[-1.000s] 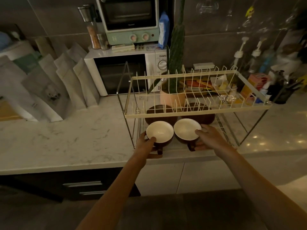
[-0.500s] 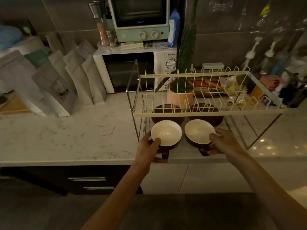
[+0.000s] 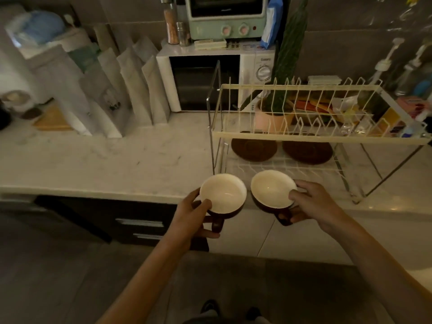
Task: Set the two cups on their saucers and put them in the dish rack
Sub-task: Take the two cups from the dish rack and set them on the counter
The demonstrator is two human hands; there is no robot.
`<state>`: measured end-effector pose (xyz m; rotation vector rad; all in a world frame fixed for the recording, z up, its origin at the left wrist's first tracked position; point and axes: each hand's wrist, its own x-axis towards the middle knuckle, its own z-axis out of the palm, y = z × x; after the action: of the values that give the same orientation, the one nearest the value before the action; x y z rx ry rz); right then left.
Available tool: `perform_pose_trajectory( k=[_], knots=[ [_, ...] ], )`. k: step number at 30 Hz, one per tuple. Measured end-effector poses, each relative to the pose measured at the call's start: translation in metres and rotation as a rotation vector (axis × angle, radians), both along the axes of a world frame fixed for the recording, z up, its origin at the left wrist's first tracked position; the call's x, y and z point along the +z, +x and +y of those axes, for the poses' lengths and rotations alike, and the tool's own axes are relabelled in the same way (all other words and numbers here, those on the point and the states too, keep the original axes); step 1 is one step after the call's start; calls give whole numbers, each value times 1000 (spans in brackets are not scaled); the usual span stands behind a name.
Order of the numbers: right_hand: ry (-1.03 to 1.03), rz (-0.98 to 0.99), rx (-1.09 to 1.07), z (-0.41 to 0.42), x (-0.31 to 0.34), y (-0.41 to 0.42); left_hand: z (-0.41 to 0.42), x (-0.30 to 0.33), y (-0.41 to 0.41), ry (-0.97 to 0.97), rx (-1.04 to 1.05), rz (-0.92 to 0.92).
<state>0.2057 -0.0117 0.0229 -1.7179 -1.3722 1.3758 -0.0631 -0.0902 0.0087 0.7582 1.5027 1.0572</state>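
Two brown cups with cream insides are held side by side over the counter's front edge. My left hand (image 3: 194, 216) grips the left cup (image 3: 223, 195) at its rim and handle. My right hand (image 3: 311, 204) grips the right cup (image 3: 272, 189) the same way. Two dark brown saucers, the left saucer (image 3: 253, 147) and the right saucer (image 3: 307, 150), lie empty on the lower shelf of the cream wire dish rack (image 3: 315, 137), behind the cups.
The rack's upper tier overhangs the saucers. A potted cactus (image 3: 284, 66) stands behind the rack. A microwave (image 3: 203, 78) carries a small green oven (image 3: 225, 17) at the back. Paper pouches (image 3: 131, 87) lean at left. Pump bottles (image 3: 383, 64) stand at right.
Both hands have drawn the cups back out of the rack's lower shelf toward me, past the counter edge. The saucers are now uncovered. The view tilted down.
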Motion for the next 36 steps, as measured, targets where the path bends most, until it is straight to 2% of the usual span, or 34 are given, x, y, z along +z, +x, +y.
perform_pose_trajectory(
  k=[7,16,23,31,36],
  knots=[
    [-14,39,247,-11,-4,-47,-37,1,-38,-17,202,2],
    [4,29,401,-20,-4,-125,-65,0,-97,-24,439,-6],
    [-27,92,327,-8,-19,-208,-47,-12,-176,-7,513,-59],
    [-16,92,132,44,-29,-308,24,-28,-270,-36,531,-166],
    [12,112,91,74,-38,-350,60,-39,-306,-47,539,-192]
  ],
)
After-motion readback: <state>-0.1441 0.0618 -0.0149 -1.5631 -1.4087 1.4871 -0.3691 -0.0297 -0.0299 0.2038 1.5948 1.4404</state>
